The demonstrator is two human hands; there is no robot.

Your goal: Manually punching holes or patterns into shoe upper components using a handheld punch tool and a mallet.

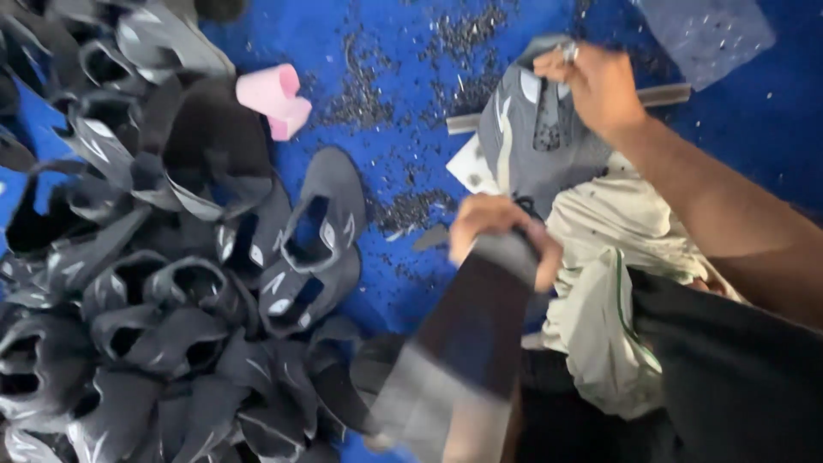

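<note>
On the blue floor (386, 51), the right hand (596, 86) has its grip closed on the top edge of a grey shoe upper (536, 141) lying on a white cloth (617, 223). The left hand (497, 231), just beside it, pinches a dark, blurred strip of material (467, 343). Black scraps (411, 210) litter the floor between the hands and a heap of grey uppers (154, 283) at left, too many to count. One pink foam piece (276, 99) sits near the heap.

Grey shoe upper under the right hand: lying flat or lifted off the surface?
Lying flat. The grey shoe upper is spread on the blue surface, outer face up, with the right hand gripping its top edge.
</note>
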